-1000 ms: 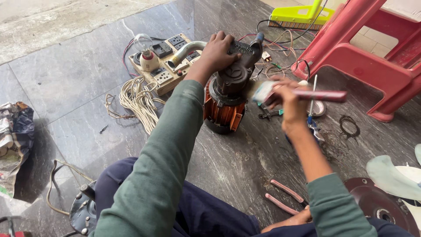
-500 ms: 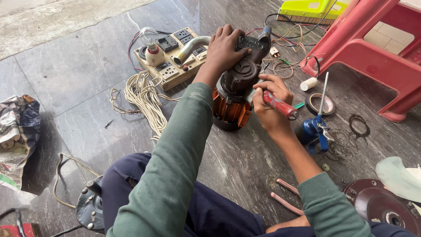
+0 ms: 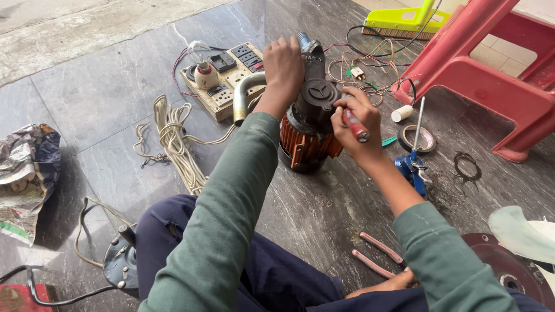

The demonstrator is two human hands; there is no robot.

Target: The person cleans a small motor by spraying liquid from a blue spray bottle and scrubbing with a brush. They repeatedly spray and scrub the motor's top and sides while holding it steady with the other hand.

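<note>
An upright orange and black pump motor [image 3: 309,136] stands on the dark stone floor. My left hand [image 3: 283,66] grips its top from the far side. Against the motor's upper right side, my right hand [image 3: 354,124] holds a red-handled screwdriver [image 3: 355,127]; the tool's tip is hidden behind my fingers. A curved metal pipe [image 3: 245,92] sticks out of the motor's left side.
A wooden switchboard with a bulb [image 3: 222,72] and a coiled white cable [image 3: 173,141] lie to the left. A red plastic stool [image 3: 480,75], tape roll [image 3: 425,138] and blue-handled tool [image 3: 411,164] sit right. Pink-handled pliers [image 3: 378,257] lie near my knee.
My right hand brought the red-handled screwdriver from out at the right in against the motor's upper side. My left hand stayed on the motor top.
</note>
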